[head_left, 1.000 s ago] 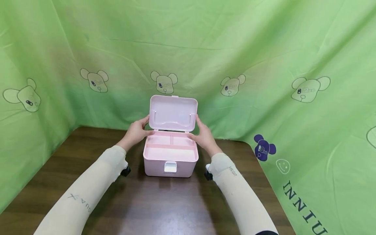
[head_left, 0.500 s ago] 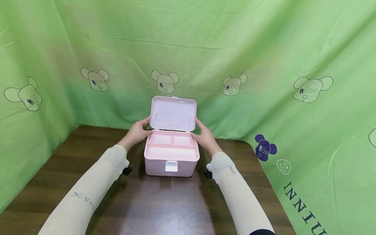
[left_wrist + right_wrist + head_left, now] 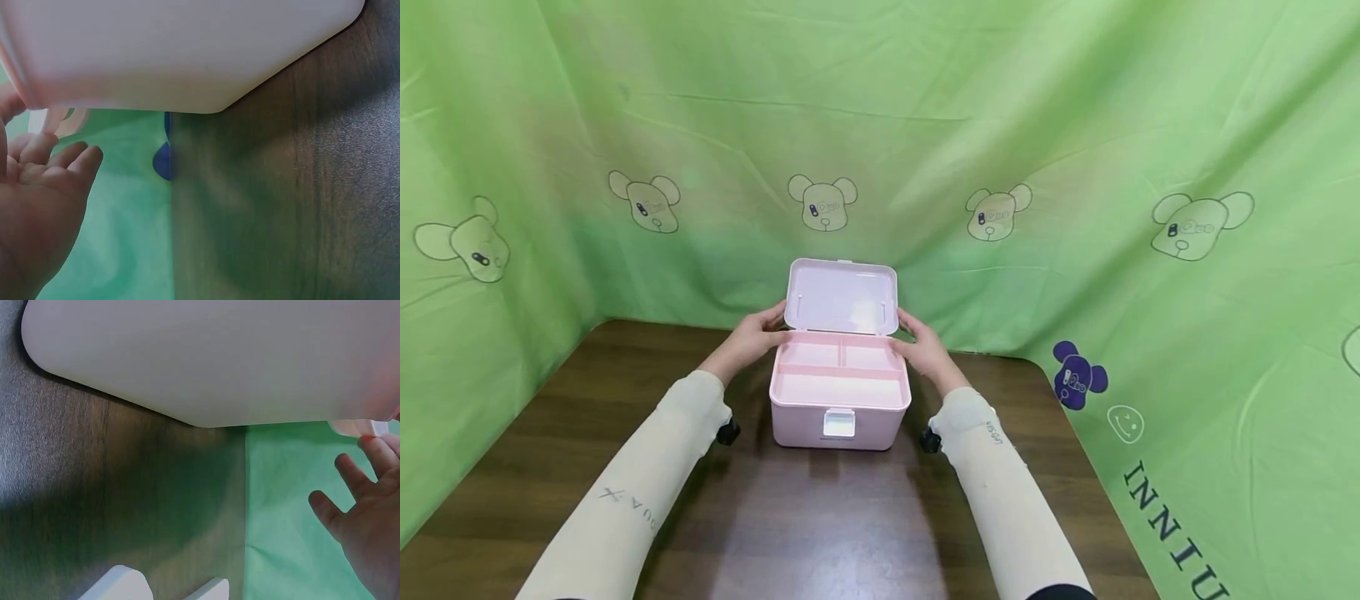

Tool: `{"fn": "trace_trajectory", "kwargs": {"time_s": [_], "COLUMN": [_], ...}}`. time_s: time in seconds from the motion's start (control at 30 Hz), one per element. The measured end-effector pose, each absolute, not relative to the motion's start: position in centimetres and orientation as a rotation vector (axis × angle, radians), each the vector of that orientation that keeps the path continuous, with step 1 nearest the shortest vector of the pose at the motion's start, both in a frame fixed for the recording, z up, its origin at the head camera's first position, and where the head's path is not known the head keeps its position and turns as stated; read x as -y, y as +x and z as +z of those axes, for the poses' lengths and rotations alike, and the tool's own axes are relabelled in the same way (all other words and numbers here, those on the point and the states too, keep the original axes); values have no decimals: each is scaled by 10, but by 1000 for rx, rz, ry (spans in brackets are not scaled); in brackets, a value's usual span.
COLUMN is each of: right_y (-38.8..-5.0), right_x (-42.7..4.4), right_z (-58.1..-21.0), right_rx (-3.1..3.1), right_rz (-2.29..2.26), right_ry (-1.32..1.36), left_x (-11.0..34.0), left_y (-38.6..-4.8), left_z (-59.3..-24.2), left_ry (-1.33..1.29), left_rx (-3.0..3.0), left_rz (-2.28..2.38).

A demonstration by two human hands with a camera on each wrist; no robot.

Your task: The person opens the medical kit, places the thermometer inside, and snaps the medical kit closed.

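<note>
A pink storage box stands on the table, with its lid raised and leaning back on its hinges. Inside, a divided pink tray shows several compartments and no contents. My left hand is at the back left corner, thumb over the rim and fingers against the lid's side. At the back right corner my right hand mirrors it. In the right wrist view, the outer fingers are spread and free, and others touch the lid. The left wrist view shows loosely bent fingers near a pale curved part of the lid.
A white latch is on the box front. The dark wooden table ends at a green printed curtain behind and at the sides. Two pale pieces enter the right wrist view's bottom edge; their kind is unclear.
The lid has tilted farther back, its top edge sinking lower in the head view. Both hands stay at the back corners, moving only slightly with it. The box body stays put.
</note>
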State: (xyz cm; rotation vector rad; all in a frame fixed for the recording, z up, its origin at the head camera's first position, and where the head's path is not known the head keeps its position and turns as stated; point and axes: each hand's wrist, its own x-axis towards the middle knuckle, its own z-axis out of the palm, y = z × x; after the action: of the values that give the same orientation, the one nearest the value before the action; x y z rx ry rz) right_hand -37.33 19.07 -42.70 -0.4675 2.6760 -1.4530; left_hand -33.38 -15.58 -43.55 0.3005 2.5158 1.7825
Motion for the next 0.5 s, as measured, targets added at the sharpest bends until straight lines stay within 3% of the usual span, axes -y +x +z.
{"fn": "trace_trajectory", "kwargs": {"time_s": [0.5], "right_y": [-368], "right_x": [-195], "right_z": [-435], "right_rx": [-2560], "right_rz": [-1579], "right_ry": [-436], "left_x": [150], "left_y": [-322], "left_z": [-448], "left_ry": [266], "left_rx": [-2410], "left_rz": [1924]}}
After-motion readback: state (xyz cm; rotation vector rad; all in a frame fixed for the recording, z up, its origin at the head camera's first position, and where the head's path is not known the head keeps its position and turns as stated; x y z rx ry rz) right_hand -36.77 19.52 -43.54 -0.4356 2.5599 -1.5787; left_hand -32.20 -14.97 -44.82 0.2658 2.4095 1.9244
